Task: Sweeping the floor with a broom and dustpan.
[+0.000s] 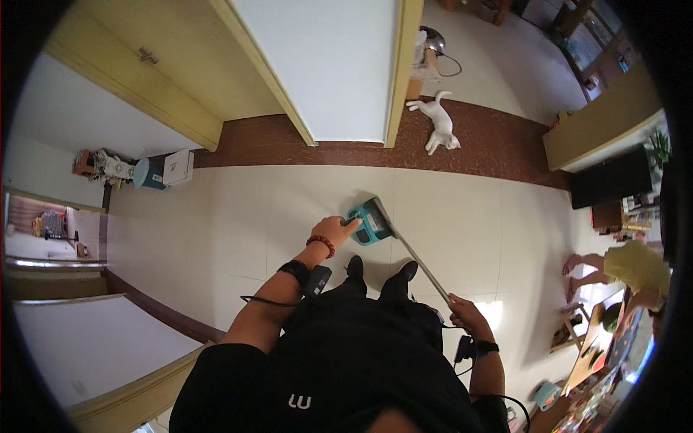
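Note:
My left hand (pixel 334 231) is closed around the dark grip of a teal plastic dustpan (pixel 369 222), which is out in front of my shoes. Something pale with markings shows inside the pan. The thin metal pole (pixel 425 268) of a long-handled tool, likely a broom, runs from my right hand (pixel 465 314) up to the dustpan. Its narrow dark head lies along the pan's right edge; I cannot tell its exact kind. The right fingers wrap the pole's near end at my right side.
A white cat (pixel 441 124) lies on the brown floor strip (pixel 346 153) ahead to the right. Against the left wall stand a white box (pixel 178 166) and a teal bin (pixel 149 173). At right, another person (pixel 636 265) bends over a wooden table (pixel 584 349) by a stool (pixel 571 325).

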